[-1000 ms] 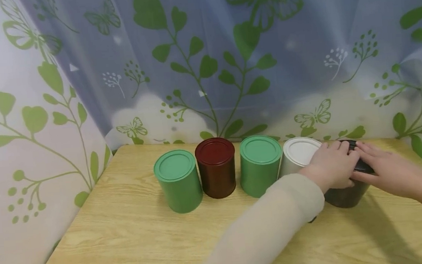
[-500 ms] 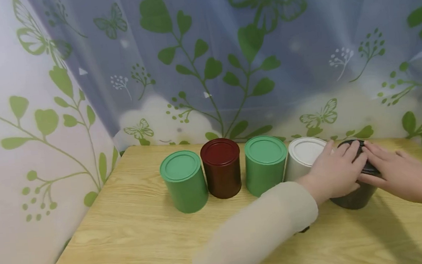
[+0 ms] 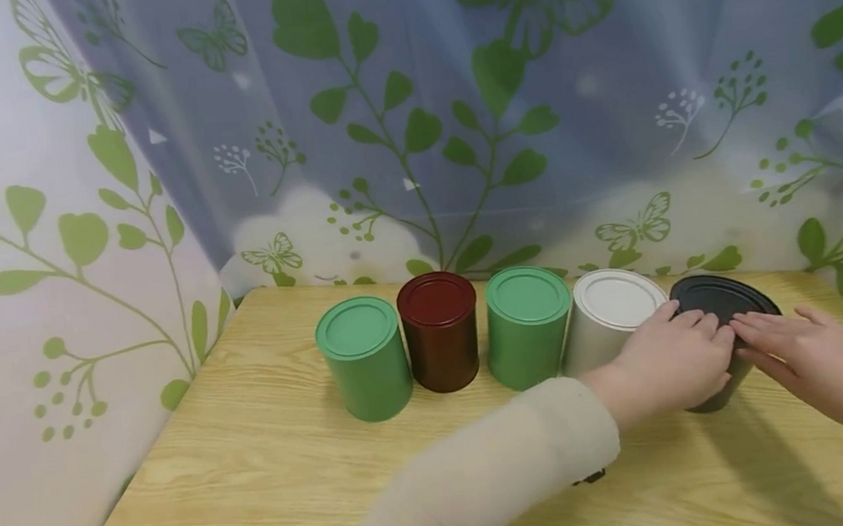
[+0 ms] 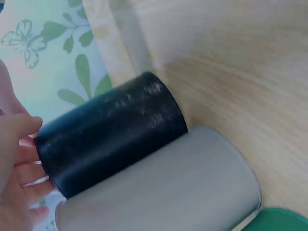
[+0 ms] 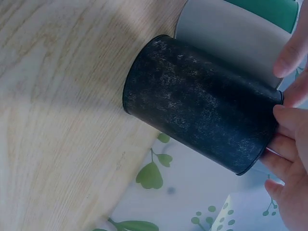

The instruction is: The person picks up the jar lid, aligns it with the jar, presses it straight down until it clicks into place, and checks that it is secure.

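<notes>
A black can (image 3: 725,296) with a black lid stands at the right end of a row of cans. My left hand (image 3: 671,358) rests its fingers on the near left part of the lid. From the right, my right hand (image 3: 821,357) touches the lid's near edge, its fingers fairly straight and close to the left fingertips. In the left wrist view the black can (image 4: 113,132) lies against a white can (image 4: 163,187), with my left thumb at its rim. The right wrist view shows the black can (image 5: 202,103) with right fingers around its top edge.
Left of the black can stand a white can (image 3: 616,300), a green can (image 3: 528,329), a dark red can (image 3: 440,336) and another green can (image 3: 364,360), all lidded. Behind the wooden table (image 3: 260,478) hangs a curtain (image 3: 410,130) with a leaf print.
Both hands have drawn back toward the near edge of the black can's lid, and more of the lid shows. The fingers have shifted slightly apart. The other cans stay in place.
</notes>
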The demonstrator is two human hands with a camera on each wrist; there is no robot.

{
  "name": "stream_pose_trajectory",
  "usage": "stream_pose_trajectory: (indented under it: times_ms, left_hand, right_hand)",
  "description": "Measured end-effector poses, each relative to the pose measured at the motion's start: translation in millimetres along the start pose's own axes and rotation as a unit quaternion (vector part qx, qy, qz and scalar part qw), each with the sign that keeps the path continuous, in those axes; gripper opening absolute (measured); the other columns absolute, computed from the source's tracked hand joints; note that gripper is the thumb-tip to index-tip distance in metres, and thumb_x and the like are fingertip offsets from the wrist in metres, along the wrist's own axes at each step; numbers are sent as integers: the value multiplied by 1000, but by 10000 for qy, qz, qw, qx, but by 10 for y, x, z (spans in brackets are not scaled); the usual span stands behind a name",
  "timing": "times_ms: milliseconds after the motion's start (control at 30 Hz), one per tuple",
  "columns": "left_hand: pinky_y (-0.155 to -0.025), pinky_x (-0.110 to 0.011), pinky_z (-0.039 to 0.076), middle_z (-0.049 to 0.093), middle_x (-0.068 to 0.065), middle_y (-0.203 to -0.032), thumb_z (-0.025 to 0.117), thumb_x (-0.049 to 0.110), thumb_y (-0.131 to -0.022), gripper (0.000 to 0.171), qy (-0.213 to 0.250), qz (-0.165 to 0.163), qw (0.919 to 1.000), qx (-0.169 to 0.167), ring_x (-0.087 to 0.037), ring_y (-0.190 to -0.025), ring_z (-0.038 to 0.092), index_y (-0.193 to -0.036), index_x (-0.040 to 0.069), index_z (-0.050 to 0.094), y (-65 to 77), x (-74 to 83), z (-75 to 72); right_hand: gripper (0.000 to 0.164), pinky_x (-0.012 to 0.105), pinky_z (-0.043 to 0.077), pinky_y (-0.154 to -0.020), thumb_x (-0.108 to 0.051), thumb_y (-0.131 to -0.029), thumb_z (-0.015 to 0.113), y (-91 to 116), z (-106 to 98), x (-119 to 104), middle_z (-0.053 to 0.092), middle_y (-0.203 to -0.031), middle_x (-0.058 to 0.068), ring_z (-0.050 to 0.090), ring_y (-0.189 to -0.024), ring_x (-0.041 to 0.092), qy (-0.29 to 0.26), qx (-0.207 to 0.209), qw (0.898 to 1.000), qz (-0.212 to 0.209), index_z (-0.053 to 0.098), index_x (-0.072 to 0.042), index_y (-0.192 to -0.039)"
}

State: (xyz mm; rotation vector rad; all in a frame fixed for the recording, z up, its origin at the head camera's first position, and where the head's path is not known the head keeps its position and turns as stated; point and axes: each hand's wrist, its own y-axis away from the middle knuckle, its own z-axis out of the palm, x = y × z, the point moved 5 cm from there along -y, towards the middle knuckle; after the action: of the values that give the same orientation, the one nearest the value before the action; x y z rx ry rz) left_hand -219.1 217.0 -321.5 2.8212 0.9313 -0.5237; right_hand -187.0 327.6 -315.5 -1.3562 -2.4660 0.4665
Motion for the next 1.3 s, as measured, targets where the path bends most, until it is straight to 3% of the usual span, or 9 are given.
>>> stream_pose_trajectory:
  times_ms: [133,233,400,500,633,733,933,1067,1300]
  left_hand:
    - [-110,-29,18,43,18,-136,36,48,-98,46,38,91,9995,300,-2,-128,34,-140,31,39,-21,-34,-8]
    - [-110,-28,18,44,21,-135,35,44,-99,42,173,78,9995,269,-1,-128,34,-139,34,41,-36,-45,0]
    - [-110,-27,16,44,24,-133,39,43,-98,40,346,30,9992,178,0,-127,34,-137,36,43,-65,-34,-14]
    - [-110,-29,15,45,26,-131,40,46,-97,40,484,-13,9988,43,1,-126,34,-136,39,44,-95,-39,-31]
    - [-110,-33,16,42,22,-135,41,56,-93,48,559,-133,9983,-17,-1,-127,34,-138,40,39,-140,-91,-31]
    - [-110,-36,18,30,13,-146,39,67,-87,67,362,-430,9984,-38,-5,-133,26,-145,36,27,-182,-149,12]
    - [-112,-37,12,4,7,-155,34,76,-81,83,173,-679,9958,-595,-9,-140,5,-149,34,12,-302,-151,151]
    - [-112,-35,10,2,10,-155,37,73,-82,76,362,-574,9954,-671,-6,-140,2,-146,39,16,-377,-128,159]
    - [-111,-28,12,7,8,-154,43,74,-78,81,313,-383,9965,-677,-6,-139,6,-146,39,16,-382,-157,117]
  right_hand:
    - [68,63,26,-97,-46,-96,29,-39,-5,17,63,-102,29,60,-93,45,83,117,9998,-146,66,11,-101]
    - [89,62,26,-98,-54,-89,6,-56,-3,30,64,-99,28,61,-90,44,114,161,9993,-309,67,10,-96]
    - [95,62,30,-94,-55,-90,-1,-65,-16,50,66,-95,25,62,-86,41,173,168,9987,-460,69,8,-89]
    - [93,62,34,-88,-57,-90,2,-72,-35,68,66,-96,24,62,-87,41,98,110,9990,-423,70,6,-88]
    - [51,59,40,-79,-46,-88,55,-102,-54,123,67,-95,20,62,-86,40,-8,-57,9999,-95,70,2,-93]
    - [55,60,40,-77,-34,-74,76,-134,2,208,62,-109,26,56,-96,47,15,-603,9968,529,64,5,-112]
    - [95,68,27,-90,-51,-85,61,-90,208,332,20,-137,44,23,-120,61,-479,-1971,9697,1362,23,18,-138]
    - [96,68,22,-93,-53,-88,56,-72,254,358,15,-138,44,15,-124,59,-445,-2127,9647,1490,18,20,-138]
    - [92,68,27,-91,-53,-90,52,-106,272,303,20,-136,44,23,-122,59,53,-2082,9695,1292,23,21,-136]
